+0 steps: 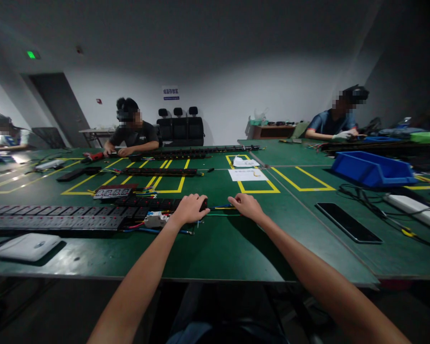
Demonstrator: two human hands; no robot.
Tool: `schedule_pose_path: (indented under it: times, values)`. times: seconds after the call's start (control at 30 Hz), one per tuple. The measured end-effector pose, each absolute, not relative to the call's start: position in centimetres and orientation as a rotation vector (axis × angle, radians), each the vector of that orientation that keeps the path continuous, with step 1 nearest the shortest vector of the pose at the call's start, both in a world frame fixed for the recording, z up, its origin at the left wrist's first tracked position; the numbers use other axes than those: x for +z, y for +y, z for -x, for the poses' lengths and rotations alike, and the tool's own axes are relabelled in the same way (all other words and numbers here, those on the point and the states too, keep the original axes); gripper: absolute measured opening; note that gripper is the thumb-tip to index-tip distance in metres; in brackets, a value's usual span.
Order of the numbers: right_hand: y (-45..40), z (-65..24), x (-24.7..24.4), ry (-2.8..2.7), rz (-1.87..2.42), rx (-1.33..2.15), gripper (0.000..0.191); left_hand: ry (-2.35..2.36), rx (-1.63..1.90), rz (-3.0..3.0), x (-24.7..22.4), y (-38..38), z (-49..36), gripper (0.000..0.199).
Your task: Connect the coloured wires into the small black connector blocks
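Note:
My left hand (190,209) is closed over the right end of a narrow black socket strip (154,203), its fingers on top. From that end, yellow, blue and green wires (220,208) run right along the green table. My right hand (248,206) pinches these wires, with thumb and fingers together; their tips are hidden. Close by my left wrist is a white circuit breaker (155,219) with red and blue leads. A long black socket strip (57,220) with red switches lies further left. Behind it, a short module with several sockets (113,192) rests tilted.
A white power bank (29,247) sits near the front left edge. To the right are a phone (347,222), black cables (372,208), a white adapter (417,210) and a blue bin (372,169). Paper sheets (247,175) lie ahead. Co-workers (138,134) sit across the table.

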State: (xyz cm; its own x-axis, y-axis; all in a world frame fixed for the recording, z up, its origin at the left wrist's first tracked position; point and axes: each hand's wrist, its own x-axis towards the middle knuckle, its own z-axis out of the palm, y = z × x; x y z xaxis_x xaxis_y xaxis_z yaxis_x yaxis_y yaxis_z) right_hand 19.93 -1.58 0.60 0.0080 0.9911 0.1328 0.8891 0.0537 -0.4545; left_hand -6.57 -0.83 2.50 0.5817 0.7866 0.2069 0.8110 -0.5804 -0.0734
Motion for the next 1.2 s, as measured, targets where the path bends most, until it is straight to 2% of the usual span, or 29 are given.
schedule_pose_path:
  times: [0.1, 0.43, 0.5, 0.63, 0.73, 0.93, 1.2]
  values:
    - [-1.7, -21.5, 1.4, -1.888, 1.978, 0.241, 0.048, -1.345, -0.221, 2.658, 2.6, -0.8, 6.6, 0.053]
    - [-1.6, -23.6, 2.1, -2.042, 1.986, 0.09, 0.039, -1.357, -0.207, 2.64, 2.7, -1.0, 6.5, 0.052]
    - [-1.6, -23.9, 2.0, -2.167, 1.886, 0.159, 0.036, -1.364, -0.198, 2.639, 2.8, -1.0, 6.4, 0.052]
    - [-1.5, -24.4, 1.9, -2.343, 1.63, 0.533, 0.036, -1.361, -0.203, 2.653, 2.7, -1.0, 6.5, 0.053]
    - [-1.5, -24.6, 1.6, -2.38, 1.493, 0.737, 0.029, -1.36, -0.217, 2.649, 2.6, -0.9, 6.5, 0.052]
    - [-1.6, -24.5, 1.5, -2.364, 1.459, 0.762, 0.018, -1.336, -0.232, 2.658, 2.5, -0.8, 6.6, 0.052]
    - [-2.0, -23.8, 2.3, -2.269, 1.4, 0.726, 0.022, -1.347, -0.221, 2.664, 2.6, -0.8, 6.6, 0.053]
